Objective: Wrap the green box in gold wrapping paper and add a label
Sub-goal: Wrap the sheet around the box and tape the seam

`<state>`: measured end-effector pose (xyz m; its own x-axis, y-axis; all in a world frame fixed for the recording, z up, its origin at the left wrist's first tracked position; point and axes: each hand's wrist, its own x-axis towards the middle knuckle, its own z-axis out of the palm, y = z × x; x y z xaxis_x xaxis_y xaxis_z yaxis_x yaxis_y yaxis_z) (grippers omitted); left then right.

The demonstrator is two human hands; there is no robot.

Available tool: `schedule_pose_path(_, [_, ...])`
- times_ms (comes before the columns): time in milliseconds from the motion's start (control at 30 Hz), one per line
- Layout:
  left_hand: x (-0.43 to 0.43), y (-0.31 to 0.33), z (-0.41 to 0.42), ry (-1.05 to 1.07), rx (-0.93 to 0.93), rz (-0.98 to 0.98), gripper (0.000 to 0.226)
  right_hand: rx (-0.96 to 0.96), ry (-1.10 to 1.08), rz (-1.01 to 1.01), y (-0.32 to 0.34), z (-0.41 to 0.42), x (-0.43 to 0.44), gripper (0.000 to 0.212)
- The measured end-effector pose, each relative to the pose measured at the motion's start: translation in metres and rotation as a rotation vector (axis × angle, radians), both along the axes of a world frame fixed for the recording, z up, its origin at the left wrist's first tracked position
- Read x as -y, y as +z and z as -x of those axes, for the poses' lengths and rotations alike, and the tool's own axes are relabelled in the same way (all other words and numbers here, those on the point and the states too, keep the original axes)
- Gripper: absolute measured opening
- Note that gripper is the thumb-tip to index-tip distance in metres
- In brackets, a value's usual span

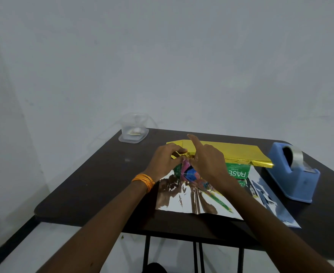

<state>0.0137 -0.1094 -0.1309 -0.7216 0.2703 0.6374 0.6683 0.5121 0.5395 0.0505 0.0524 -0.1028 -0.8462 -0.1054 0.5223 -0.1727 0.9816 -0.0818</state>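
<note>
Head view: gold wrapping paper [182, 196] lies silver-side up near the table's [83, 194] front edge. Mid-table, my left hand [165, 160] and right hand [207, 162], together, pinch its bunched edge, apparently to draw it over the half-covered green box [238, 171] just beside them.

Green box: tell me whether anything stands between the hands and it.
Only the gold wrapping paper, folded over the far edge of the green box; the left hand and right hand pinch it at the left end. The printed face is bare.
</note>
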Motion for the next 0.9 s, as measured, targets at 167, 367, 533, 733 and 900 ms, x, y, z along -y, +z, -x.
schedule_pose_path(167, [0.000,0.001,-0.001,-0.006,-0.008,-0.002,0.028,0.006,-0.012,0.002,0.003,-0.003,0.001,0.077])
schedule_pose_path(367, [0.002,-0.001,0.002,-0.027,0.007,-0.010,0.027,-0.007,-0.163,-0.014,0.012,-0.011,-0.015,0.074])
schedule_pose_path(533, [0.003,-0.001,0.002,-0.027,0.009,0.006,0.026,-0.081,-0.114,-0.045,0.015,-0.016,-0.038,0.053])
schedule_pose_path(733, [0.000,-0.002,0.000,0.027,0.014,0.017,0.024,0.081,0.255,0.158,0.015,0.005,-0.043,0.026])
schedule_pose_path(900, [-0.006,-0.002,-0.002,0.088,0.029,-0.033,0.036,0.092,0.298,0.271,0.010,0.009,-0.050,0.024])
